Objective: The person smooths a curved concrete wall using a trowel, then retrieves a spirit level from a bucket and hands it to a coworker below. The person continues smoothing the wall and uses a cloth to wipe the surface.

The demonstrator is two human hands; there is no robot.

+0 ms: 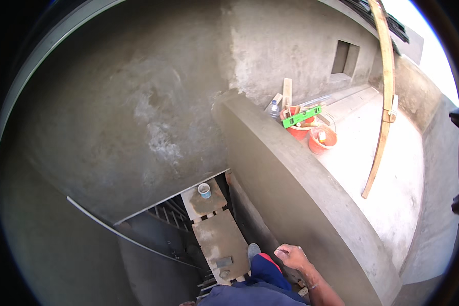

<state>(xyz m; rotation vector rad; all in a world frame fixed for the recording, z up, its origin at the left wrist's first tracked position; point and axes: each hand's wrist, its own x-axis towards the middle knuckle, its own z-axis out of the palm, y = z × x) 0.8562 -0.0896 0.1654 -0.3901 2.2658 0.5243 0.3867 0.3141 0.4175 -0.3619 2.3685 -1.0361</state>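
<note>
My right hand [291, 256] is raised beside the low plastered wall [290, 199], fingers curled in. Whatever they may hold is hidden. My left hand does not show; only a sliver of skin appears at the lower edge. Below me a mortar-stained board platform [217, 232] runs forward, and my grey shoe [253, 250] is at its right edge. On the near board lies a grey rectangular block or float [224, 261], with a small lump of mortar [225, 274] close by. A small blue and white bucket [204, 190] stands on the far board.
Deep gaps with ladder-like bars [171, 214] open beside the platform. Beyond the low wall are orange buckets [322, 141], a green spirit level [302, 117], a water bottle [274, 109] and a long wooden pole [385, 112]. A tall plastered wall [122, 112] rises at the left.
</note>
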